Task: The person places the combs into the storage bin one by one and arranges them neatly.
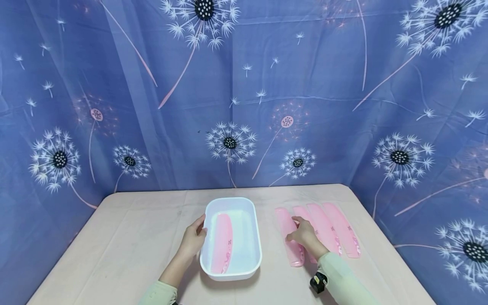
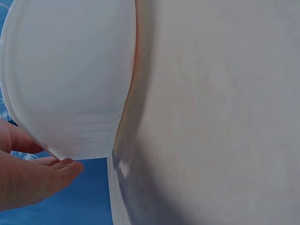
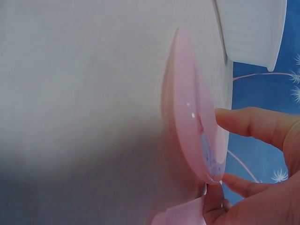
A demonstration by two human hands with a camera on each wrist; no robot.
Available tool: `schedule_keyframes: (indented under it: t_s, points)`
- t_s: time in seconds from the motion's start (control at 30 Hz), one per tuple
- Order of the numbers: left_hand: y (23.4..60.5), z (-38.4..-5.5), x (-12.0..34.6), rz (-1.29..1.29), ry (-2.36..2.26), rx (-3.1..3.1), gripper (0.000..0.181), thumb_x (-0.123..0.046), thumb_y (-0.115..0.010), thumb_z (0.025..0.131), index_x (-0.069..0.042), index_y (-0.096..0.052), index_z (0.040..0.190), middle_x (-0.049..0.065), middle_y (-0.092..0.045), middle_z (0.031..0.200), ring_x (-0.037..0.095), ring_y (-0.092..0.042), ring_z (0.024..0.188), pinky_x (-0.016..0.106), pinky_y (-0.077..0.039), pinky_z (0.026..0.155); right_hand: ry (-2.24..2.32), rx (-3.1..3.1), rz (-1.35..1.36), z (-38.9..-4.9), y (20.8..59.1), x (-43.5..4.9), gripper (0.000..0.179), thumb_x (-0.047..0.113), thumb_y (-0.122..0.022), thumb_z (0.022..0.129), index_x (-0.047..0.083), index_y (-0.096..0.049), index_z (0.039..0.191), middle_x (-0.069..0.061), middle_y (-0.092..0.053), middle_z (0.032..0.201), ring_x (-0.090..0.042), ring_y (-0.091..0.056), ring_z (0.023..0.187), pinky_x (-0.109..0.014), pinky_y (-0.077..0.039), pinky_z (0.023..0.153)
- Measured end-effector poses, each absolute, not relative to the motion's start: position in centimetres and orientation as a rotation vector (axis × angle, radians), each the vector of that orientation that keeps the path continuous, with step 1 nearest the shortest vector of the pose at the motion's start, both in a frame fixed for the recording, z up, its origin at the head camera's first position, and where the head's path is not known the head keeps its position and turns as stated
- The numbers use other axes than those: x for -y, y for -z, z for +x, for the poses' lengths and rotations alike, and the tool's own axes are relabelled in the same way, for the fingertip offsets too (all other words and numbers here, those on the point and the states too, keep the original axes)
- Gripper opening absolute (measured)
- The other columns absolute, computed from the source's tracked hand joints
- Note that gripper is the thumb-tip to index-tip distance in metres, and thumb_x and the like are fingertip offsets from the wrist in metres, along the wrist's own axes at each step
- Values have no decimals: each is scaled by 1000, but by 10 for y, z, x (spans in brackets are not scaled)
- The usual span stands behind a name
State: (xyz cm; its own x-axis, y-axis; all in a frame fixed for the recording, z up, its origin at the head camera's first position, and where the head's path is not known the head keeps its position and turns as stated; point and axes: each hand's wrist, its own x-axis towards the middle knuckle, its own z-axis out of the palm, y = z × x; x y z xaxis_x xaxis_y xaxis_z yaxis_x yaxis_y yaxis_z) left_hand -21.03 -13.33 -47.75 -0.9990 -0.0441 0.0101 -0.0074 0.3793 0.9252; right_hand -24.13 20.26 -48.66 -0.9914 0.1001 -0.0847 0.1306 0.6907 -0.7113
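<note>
A white plastic tray (image 1: 245,254) stands on the table with one pink comb (image 1: 221,243) lying lengthwise along its left side. My left hand (image 1: 192,240) grips the tray's left rim; in the left wrist view its thumb and fingers pinch the tray's edge (image 2: 70,84). To the right of the tray, my right hand (image 1: 304,234) holds the leftmost of the loose pink combs (image 1: 284,218) by its two long edges. The right wrist view has that comb (image 3: 183,98) tilted a little, with thumb and fingers at its sides.
Three more pink combs (image 1: 324,224) lie side by side right of the held one, partly covered by my right hand. A small black object (image 1: 318,282) is at the right wrist. Blue dandelion-print cloth (image 1: 183,140) hangs behind the pale table (image 1: 126,245).
</note>
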Motion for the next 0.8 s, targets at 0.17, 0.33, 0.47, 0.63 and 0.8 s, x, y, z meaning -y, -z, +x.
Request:
schedule_keyframes:
  t_s: [0.17,0.33,0.47,0.63,0.8]
  points:
    - [477,-210,133,55,1737,2577,50,3,-43,96,8,-33,144,28,-35,147,44,-36,134,48,-36,110,1223,-2844,207,-241,487,-202,83,-3,-79,58,-6,-46,135,-29,-60,110,-36,-59,93,-46,-56,80]
    - [477,-210,133,56,1737,2578,50,3,-43,96,8,-33,144,28,-36,146,44,-36,133,48,-36,110,1260,-2828,199,-241,484,-203,82,-4,-77,59,-3,-47,135,-26,-60,105,-32,-58,88,-39,-56,70]
    - [477,-210,134,50,1737,2576,50,3,-43,96,8,-33,144,28,-36,146,44,-37,133,47,-37,109,1330,-2803,215,-240,483,-205,75,-6,-73,62,-3,-50,133,-19,-58,94,-24,-54,75,-30,-51,58]
    - [477,-211,134,36,1736,2569,50,4,-43,95,8,-33,144,29,-36,146,44,-37,133,48,-36,109,1454,-2763,209,-239,479,-206,60,-8,-65,71,-5,-53,130,-15,-55,87,-17,-51,67,-22,-47,50]
    - [477,-211,134,46,1728,2571,50,3,-44,95,8,-34,144,28,-37,146,44,-37,133,48,-36,110,1540,-2719,190,-238,475,-207,51,-7,-64,74,-7,-57,125,-21,-63,95,-20,-56,78,-22,-47,54]
